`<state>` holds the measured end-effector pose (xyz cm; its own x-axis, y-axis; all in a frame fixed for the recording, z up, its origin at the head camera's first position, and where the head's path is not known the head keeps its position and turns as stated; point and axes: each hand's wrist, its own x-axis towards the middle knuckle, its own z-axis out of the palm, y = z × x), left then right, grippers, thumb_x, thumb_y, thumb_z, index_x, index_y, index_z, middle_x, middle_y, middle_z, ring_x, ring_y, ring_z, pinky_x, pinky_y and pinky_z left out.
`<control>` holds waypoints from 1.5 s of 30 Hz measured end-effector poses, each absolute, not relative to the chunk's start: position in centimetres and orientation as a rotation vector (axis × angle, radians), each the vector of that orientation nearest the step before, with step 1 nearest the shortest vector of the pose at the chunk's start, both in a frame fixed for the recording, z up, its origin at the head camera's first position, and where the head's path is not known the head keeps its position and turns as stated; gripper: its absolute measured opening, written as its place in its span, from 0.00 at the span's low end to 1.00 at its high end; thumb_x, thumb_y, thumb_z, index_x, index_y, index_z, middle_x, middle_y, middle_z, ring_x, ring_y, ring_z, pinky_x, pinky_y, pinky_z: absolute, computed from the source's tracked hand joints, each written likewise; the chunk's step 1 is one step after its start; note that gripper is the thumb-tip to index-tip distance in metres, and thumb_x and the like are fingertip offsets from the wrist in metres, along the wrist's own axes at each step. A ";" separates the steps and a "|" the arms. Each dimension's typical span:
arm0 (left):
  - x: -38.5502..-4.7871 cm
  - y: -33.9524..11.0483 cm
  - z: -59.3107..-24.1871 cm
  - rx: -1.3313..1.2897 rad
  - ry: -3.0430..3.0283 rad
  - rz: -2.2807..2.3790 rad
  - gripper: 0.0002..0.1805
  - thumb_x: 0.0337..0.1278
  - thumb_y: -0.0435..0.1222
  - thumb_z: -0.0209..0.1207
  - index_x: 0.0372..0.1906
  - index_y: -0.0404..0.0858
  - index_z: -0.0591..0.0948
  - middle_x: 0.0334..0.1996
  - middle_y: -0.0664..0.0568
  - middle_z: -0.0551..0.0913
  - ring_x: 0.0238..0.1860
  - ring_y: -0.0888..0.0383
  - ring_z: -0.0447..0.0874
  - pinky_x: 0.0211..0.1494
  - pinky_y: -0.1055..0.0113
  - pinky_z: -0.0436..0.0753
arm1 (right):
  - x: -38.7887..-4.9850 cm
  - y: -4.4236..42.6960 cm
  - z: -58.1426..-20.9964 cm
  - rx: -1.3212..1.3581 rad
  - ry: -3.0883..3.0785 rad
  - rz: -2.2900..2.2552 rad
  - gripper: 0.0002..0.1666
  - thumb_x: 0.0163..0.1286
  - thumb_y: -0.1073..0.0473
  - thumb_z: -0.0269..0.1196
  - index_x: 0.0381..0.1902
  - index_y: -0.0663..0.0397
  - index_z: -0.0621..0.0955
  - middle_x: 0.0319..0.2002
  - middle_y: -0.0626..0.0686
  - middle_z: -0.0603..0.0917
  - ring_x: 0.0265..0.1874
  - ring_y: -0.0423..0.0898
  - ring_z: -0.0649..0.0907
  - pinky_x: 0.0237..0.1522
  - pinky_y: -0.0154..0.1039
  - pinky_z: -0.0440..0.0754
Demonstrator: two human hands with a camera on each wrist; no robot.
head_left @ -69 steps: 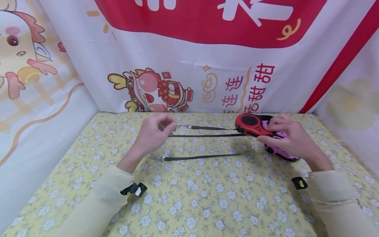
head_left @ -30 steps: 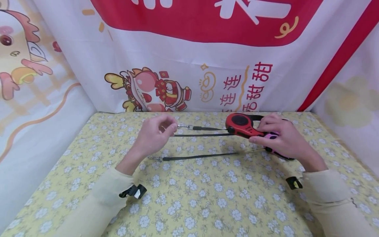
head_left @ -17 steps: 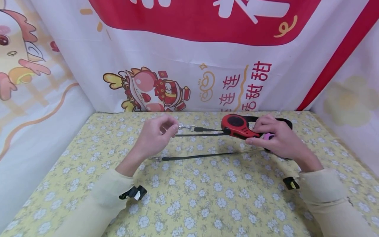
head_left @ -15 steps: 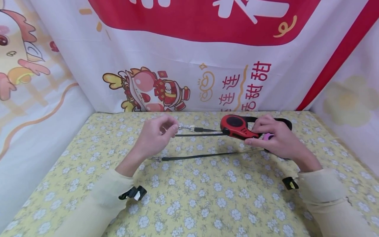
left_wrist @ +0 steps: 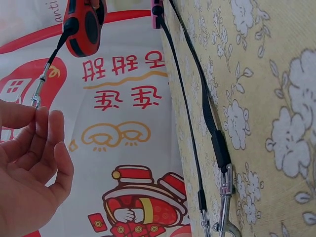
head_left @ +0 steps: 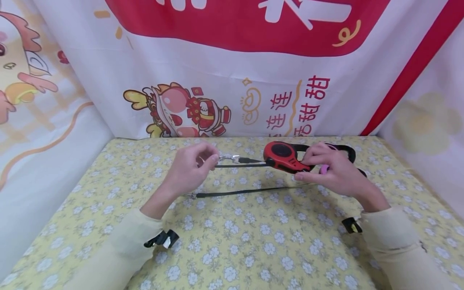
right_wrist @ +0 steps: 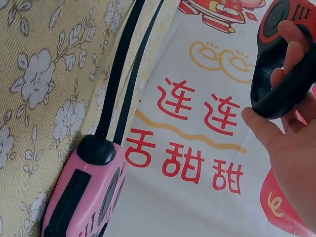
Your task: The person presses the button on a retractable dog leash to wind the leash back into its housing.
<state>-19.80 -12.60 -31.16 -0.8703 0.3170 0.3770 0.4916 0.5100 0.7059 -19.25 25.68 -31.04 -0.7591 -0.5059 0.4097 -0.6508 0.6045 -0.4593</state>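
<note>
A red and black retractable dog leash (head_left: 284, 156) is held above the table by my right hand (head_left: 331, 171), which grips its black handle loop (right_wrist: 276, 94). Its short black strap leads left to a silver snap hook (head_left: 229, 158). The end of that hook is pinched between thumb and fingertips of my left hand (head_left: 192, 167), as the left wrist view also shows. Behind my right hand a pink leash (right_wrist: 89, 192) lies on the table, mostly hidden in the head view. Two black straps (head_left: 235, 193) stretch left across the cloth, ending in metal hooks (left_wrist: 226, 197).
A yellow flowered cloth (head_left: 235, 237) covers the table. A white printed curtain (head_left: 217, 64) with red lettering rises at its back edge, and pale fabric walls (head_left: 54, 121) stand at both sides. Small black devices (head_left: 162, 239) are strapped to both wrists.
My right hand has moved left with the red leash, closer to my left hand. The strap between them has shortened. My left hand keeps its pinch and has barely moved.
</note>
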 end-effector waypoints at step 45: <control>-18.9 -11.4 -31.1 -0.804 -2.545 -1.330 0.05 0.76 0.35 0.60 0.45 0.39 0.85 0.35 0.51 0.87 0.32 0.54 0.84 0.37 0.68 0.85 | -18.7 24.2 -30.7 1.092 -2.518 0.749 0.08 0.62 0.59 0.78 0.39 0.43 0.92 0.44 0.41 0.86 0.51 0.38 0.76 0.53 0.41 0.75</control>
